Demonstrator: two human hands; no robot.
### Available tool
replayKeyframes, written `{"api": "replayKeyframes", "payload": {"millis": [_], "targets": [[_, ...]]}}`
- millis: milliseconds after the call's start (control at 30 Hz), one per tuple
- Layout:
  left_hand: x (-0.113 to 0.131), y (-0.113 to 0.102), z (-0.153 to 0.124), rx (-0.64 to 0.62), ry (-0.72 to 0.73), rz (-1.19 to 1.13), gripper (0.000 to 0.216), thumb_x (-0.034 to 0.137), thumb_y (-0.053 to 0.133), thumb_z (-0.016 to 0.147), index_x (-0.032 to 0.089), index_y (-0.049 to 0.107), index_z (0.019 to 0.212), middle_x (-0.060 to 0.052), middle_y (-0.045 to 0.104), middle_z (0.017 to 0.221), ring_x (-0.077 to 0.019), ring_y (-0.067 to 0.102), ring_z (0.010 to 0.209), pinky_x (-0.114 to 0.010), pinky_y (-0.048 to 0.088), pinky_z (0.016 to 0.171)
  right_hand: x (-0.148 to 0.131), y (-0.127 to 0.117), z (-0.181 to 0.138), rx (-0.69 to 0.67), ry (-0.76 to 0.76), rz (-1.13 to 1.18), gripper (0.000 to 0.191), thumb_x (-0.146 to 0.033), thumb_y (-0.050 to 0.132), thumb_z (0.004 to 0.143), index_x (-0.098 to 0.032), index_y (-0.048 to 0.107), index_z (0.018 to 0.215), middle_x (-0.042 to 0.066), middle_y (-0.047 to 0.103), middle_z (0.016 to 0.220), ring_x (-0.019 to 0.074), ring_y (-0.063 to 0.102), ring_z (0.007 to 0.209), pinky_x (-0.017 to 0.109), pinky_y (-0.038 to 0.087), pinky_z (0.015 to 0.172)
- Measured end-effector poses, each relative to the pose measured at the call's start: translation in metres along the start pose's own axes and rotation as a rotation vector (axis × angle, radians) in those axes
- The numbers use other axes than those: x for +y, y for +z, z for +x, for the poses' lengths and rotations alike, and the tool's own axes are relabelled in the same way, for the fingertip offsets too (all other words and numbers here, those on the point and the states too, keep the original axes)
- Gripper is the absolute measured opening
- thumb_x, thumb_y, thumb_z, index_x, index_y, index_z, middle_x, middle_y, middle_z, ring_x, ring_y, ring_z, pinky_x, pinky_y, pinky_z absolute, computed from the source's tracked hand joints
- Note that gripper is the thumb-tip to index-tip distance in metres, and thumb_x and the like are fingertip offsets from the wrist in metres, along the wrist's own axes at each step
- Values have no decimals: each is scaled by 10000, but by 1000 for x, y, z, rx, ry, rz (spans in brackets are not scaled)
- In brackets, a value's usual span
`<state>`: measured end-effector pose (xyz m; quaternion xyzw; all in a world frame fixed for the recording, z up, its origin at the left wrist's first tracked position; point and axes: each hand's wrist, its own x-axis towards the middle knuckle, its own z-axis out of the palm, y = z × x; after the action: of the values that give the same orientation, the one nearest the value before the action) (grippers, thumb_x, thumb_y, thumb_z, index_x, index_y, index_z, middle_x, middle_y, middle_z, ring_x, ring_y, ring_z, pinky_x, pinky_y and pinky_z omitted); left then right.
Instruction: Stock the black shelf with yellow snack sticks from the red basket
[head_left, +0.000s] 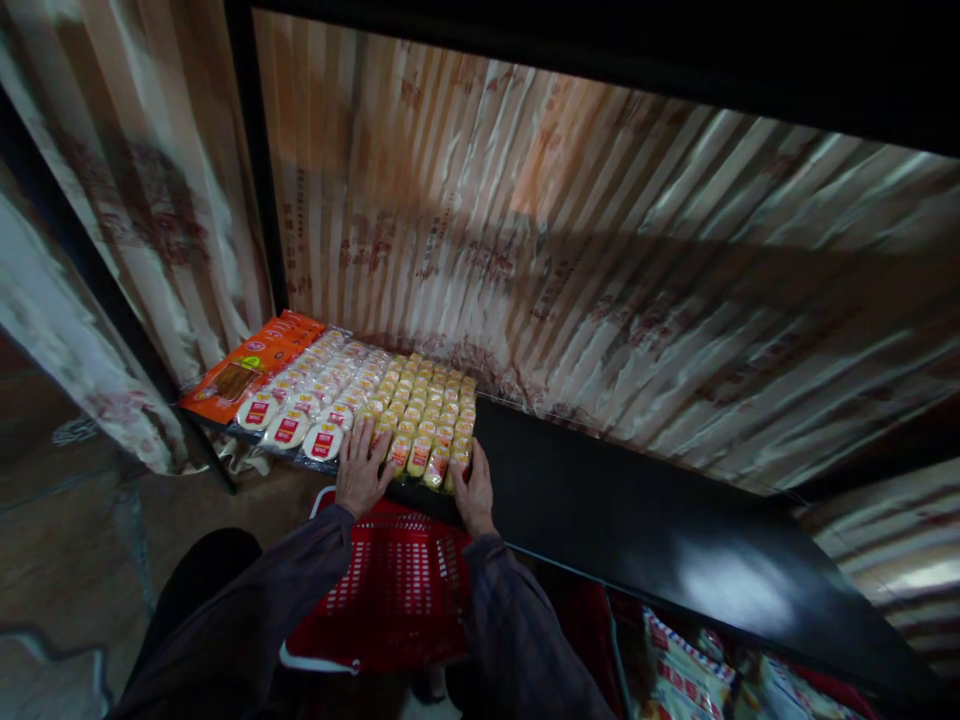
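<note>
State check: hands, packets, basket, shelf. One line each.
left hand: flat on the yellow packets, fingers spread
right hand: resting at the row's right end, open
yellow packets: lined up in rows on the shelf
white packets: in rows, left of yellow
orange packets: stacked flat, far left
red basket: below the shelf, looks empty
black shelf: right part bare

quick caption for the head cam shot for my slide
Left hand and right hand rest on rows of yellow packets at the front of a dark shelf, above a red basket.
</note>
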<state>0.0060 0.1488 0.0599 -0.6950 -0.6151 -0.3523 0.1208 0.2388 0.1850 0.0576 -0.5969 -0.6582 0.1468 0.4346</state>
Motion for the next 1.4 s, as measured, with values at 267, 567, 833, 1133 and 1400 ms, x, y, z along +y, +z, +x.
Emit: {"api": "replayKeyframes", "payload": {"millis": [267, 567, 833, 1133, 1400], "targets": [[1, -1, 12, 73, -7, 11, 522, 388, 553, 879, 217, 524, 1371, -111, 278, 1570, -331, 162, 1471, -539, 200, 1176, 0, 2, 2, -14, 69, 6, 836, -604, 464, 852, -104, 261, 1490, 193, 374, 1500, 298, 363, 1385, 472, 333, 1123], [-8, -3, 22, 19, 69, 44, 529, 419, 536, 887, 213, 528, 1374, -140, 329, 1542, -333, 226, 1453, -523, 225, 1164, -12, 19, 5, 141, -239, -277, 570, -489, 460, 922, -200, 435, 1412, 142, 217, 1578, 332, 172, 1449, 568, 307, 1103], [-8, -2, 21, -46, 83, 50, 535, 397, 515, 899, 204, 501, 1398, -148, 299, 1554, -328, 217, 1456, -494, 237, 1157, -14, 22, 5, 63, -276, -307, 466, -402, 357, 979, -172, 496, 1360, 161, 272, 1547, 282, 232, 1433, 530, 322, 1113], [-8, -1, 22, -56, 67, 9, 542, 392, 516, 895, 213, 490, 1406, -143, 302, 1554, -317, 229, 1455, -496, 224, 1156, -12, 22, 6, 40, -219, -257, 514, -447, 359, 971, -154, 463, 1380, 181, 277, 1537, 283, 268, 1423, 513, 340, 1108], [-8, -4, 23, -51, 64, -18, 528, 384, 506, 899, 206, 501, 1396, -156, 323, 1542, -315, 247, 1449, -496, 210, 1163, -16, 21, 6, 44, -208, -244, 514, -450, 360, 966, -143, 490, 1357, 187, 316, 1515, 281, 303, 1409, 499, 359, 1099]]}}
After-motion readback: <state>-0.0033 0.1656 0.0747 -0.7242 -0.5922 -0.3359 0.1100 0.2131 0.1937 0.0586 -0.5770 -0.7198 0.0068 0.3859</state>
